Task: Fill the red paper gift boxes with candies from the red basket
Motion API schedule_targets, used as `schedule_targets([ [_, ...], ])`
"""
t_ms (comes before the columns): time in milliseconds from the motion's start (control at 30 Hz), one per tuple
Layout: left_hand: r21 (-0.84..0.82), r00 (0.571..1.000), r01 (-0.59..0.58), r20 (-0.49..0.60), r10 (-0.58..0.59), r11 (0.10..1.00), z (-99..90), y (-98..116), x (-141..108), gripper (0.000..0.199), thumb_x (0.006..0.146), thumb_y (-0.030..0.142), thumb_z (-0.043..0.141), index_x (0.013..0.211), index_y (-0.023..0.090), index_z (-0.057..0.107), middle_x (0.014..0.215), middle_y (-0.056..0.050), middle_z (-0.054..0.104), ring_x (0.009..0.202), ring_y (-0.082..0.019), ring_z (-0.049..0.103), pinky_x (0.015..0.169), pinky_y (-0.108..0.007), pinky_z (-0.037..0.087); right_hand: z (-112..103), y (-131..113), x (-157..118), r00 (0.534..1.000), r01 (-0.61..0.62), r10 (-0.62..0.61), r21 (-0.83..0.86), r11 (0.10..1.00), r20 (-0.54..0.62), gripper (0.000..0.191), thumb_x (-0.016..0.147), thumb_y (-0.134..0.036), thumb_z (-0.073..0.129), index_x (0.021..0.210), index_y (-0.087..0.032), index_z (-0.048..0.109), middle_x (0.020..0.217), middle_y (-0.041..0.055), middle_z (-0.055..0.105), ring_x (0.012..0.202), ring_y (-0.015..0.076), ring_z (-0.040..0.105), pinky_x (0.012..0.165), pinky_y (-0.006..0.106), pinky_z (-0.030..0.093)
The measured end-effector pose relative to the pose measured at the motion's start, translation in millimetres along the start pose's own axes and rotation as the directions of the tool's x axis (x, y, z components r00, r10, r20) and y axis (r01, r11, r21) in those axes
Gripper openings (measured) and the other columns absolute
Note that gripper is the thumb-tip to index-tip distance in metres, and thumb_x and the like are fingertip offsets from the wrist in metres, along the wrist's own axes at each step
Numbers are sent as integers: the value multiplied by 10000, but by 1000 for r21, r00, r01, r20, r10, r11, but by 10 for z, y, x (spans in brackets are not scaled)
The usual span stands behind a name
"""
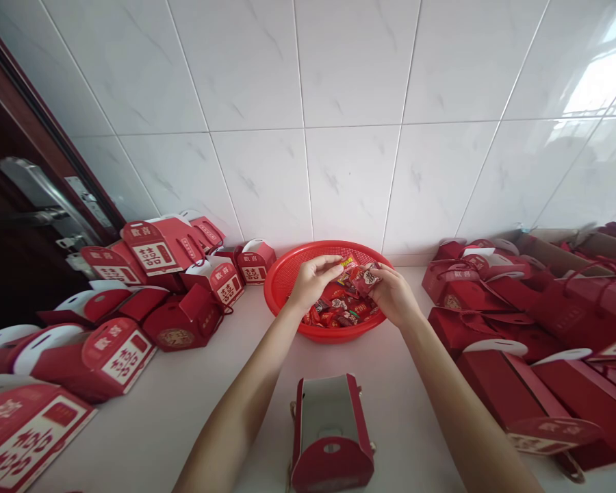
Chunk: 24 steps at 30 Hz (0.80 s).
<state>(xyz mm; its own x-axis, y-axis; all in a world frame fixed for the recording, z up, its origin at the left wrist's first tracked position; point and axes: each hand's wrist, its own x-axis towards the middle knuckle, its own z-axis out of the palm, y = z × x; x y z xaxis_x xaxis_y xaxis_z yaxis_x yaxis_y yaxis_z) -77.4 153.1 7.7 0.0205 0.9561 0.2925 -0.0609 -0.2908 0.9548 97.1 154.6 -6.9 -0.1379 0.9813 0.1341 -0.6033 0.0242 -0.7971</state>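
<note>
A round red plastic basket stands against the tiled wall with many wrapped candies in it. Over its left part, my left hand pinches a small red and yellow candy packet between thumb and fingers. My right hand, above the right rim, has its fingers closed on a dark red packet with white print. The two packets are close together. Nearer to me, between my forearms, an open red box with a pale inside and cord at its sides stands on the white surface; no candy shows inside.
Several red gift boxes fill the left side beside a dark door with a metal handle. More red boxes crowd the right side, with a cardboard carton behind them.
</note>
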Motion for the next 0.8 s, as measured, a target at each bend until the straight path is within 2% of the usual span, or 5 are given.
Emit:
schedule_targets([
  [267,136,999,0,-48,6,991,4,7,15,343,728,364,747,1015,175,750,1099,-88,781,1043,-261,714,949,-401,547,24,32,-11,999,30,-30,-2,1000,-17,224,613,-289,857,767,-178,737,825,32,713,760,172,640,715,315,559],
  [400,305,994,57,-102,-27,951,-86,-71,51,177,784,317,598,789,194,725,814,-43,769,851,-238,715,753,-334,538,17,53,4,994,83,-82,12,996,-75,196,615,-282,844,737,-196,717,827,32,726,791,189,652,717,321,558],
  [567,570,988,109,31,-154,815,-238,-198,143,243,755,270,670,523,205,638,558,-21,656,685,-241,680,648,-324,492,-33,99,63,971,166,-157,35,985,-179,185,605,-290,832,721,-217,706,805,28,721,798,202,657,727,336,568],
  [700,748,965,62,126,-232,661,-261,-222,408,153,876,335,719,845,186,731,892,-48,736,858,-217,698,758,-329,549,-62,139,101,958,196,-179,54,979,-226,181,609,-276,833,721,-214,705,769,19,695,769,185,650,719,322,565],
  [800,846,938,6,180,-296,533,-156,-245,656,273,968,367,646,1186,203,664,1221,-79,667,1047,-220,668,869,-379,579,-54,154,107,953,206,-183,72,976,-240,172,611,-276,821,716,-207,704,763,25,691,757,187,650,708,325,561],
])
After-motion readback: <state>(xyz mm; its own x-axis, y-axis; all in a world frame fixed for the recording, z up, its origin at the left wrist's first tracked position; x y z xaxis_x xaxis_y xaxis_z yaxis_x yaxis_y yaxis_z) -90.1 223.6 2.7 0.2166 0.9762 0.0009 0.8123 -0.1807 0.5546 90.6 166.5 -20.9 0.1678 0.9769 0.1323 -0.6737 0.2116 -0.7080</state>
